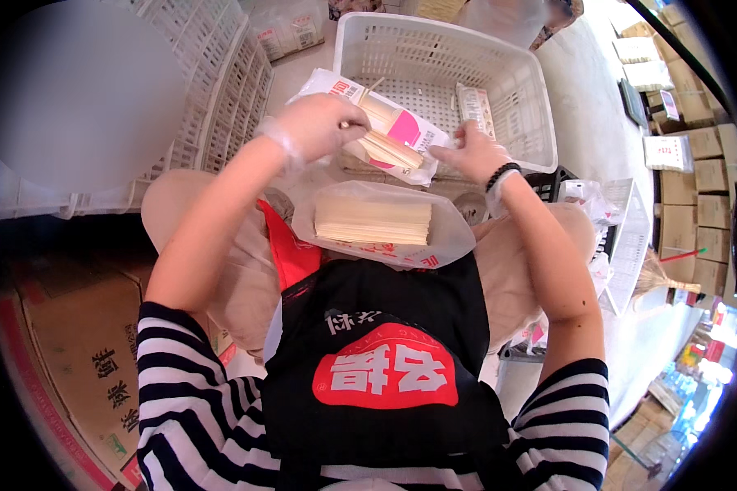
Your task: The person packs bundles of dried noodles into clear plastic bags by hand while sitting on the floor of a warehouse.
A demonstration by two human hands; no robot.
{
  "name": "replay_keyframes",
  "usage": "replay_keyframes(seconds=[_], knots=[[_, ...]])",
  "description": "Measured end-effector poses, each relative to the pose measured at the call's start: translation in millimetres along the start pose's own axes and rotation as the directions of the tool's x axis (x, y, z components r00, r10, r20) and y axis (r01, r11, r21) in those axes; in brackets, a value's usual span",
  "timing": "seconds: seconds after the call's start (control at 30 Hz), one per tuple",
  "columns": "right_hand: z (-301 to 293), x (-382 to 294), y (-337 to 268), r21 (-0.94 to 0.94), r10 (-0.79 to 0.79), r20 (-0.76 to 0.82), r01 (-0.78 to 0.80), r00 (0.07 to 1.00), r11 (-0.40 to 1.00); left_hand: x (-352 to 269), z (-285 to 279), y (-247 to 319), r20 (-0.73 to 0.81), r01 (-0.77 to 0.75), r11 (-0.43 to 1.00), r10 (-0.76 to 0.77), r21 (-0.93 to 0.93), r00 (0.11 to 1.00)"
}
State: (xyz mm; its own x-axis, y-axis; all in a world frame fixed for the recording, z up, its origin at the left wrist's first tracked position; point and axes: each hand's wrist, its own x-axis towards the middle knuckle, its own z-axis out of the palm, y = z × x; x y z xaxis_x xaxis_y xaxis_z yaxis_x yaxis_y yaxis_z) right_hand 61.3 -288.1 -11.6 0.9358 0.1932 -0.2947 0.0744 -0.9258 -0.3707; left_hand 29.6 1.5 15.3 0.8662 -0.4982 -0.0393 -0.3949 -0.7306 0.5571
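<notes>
My left hand (pixel 335 126), in a thin clear glove, is closed on one end of a small bundle of pale dried noodle sticks (pixel 390 149). The bundle lies slanted over a white plastic packet with a pink print (pixel 405 127), which has more sticks showing through or on it. My right hand (pixel 470 150), gloved too, is at the packet's right end with thumb and fingers apart; whether it touches the packet I cannot tell. Nearer my body, an opened clear plastic bag (pixel 454 236) holds a thick stack of pale flat sticks (pixel 373 222).
Behind my hands stands a white perforated plastic crate (pixel 528 80) with a small packet (pixel 476 107) inside. White crates (pixel 221 92) are at the left, above a cardboard box (pixel 74 331). At the right are a white basket (pixel 626 245), a straw broom (pixel 654 276) and stacked cartons (pixel 678 215).
</notes>
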Motion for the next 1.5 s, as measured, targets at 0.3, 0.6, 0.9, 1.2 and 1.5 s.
replay_keyframes(seconds=[0.3, 0.6, 0.9, 1.2, 1.5], knots=[[14.5, 3.6, -17.2, -0.181, -0.14, -0.013, 0.135, 0.99, 0.974, 35.2, 70.6, 19.7, 0.174, -0.226, 0.86, 0.163, 0.457, 0.971], [13.9, 17.2, -16.1, 0.02, -0.131, -0.032, 0.131, 0.991, 0.991, 50.5, 97.8, -11.4, 0.256, -0.397, 0.65, 0.305, 0.647, 0.917], [19.5, 29.1, -6.1, 0.051, -0.124, -0.029, 0.126, 0.992, 0.991, 105.2, 68.6, 10.2, 0.476, -0.152, 0.845, -0.132, 0.513, 0.869], [21.9, 34.4, -3.1, 0.028, -0.111, -0.021, 0.111, 0.994, 0.993, 107.1, 62.4, 30.8, 0.493, -0.071, 0.815, -0.277, 0.575, 0.825], [21.0, 32.9, -2.8, 0.007, -0.098, -0.023, 0.098, 0.995, 0.995, 101.7, 73.3, 20.3, 0.472, -0.033, 0.859, -0.247, 0.51, 0.846]])
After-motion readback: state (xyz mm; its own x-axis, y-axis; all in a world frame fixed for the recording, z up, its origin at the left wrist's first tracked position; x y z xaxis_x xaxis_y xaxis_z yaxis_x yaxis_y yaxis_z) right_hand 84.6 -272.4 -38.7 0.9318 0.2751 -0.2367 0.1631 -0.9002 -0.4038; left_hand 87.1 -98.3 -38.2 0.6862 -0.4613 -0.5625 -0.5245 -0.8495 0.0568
